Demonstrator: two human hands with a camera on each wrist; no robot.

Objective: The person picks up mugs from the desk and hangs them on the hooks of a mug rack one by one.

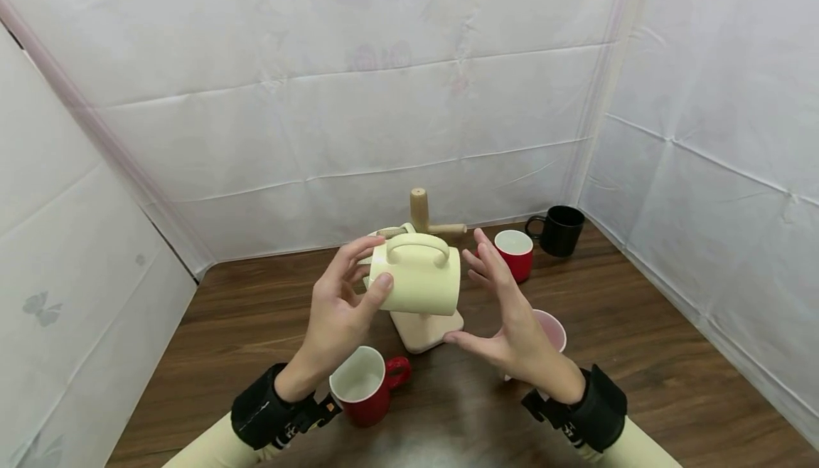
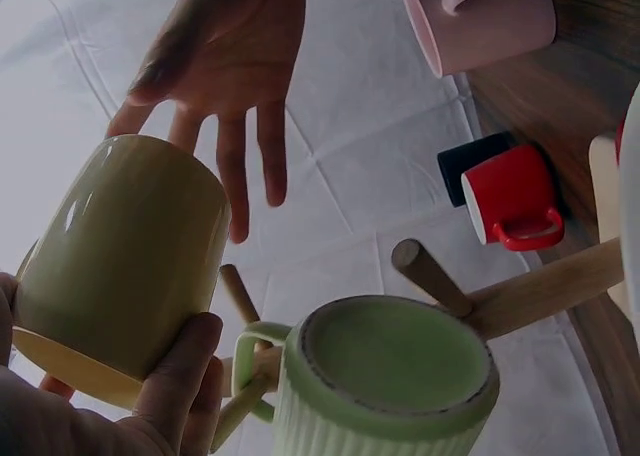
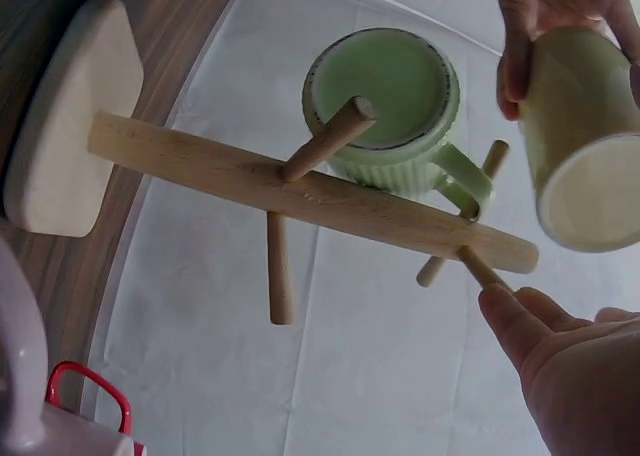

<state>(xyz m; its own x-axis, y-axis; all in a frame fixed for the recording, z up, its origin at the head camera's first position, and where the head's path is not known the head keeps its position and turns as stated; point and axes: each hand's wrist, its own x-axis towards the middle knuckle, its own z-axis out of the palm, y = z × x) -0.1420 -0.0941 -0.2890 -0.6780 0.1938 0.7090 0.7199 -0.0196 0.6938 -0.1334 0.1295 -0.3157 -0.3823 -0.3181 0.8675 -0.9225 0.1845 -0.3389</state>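
Note:
A pale yellow mug (image 1: 419, 286) is held on its side in front of a wooden mug tree (image 3: 330, 201); its handle faces up in the head view. My left hand (image 1: 339, 318) grips it at the left end, thumb on the near side. With fingers spread, my right hand (image 1: 515, 326) is just right of the mug, apart from it. In the right wrist view its fingertips are close to one upper peg (image 3: 482, 268); whether they touch cannot be told. A ribbed green mug (image 3: 385, 106) hangs by its handle from another peg, mostly hidden behind the yellow mug in the head view.
A red mug (image 1: 366, 407) stands near the front, by my left wrist. Right of the tree are another red mug (image 1: 518, 265) and a black mug (image 1: 563, 232). A pink mug (image 1: 554, 329) is partly hidden by my right hand. White sheeting (image 1: 384, 119) encloses the wooden table.

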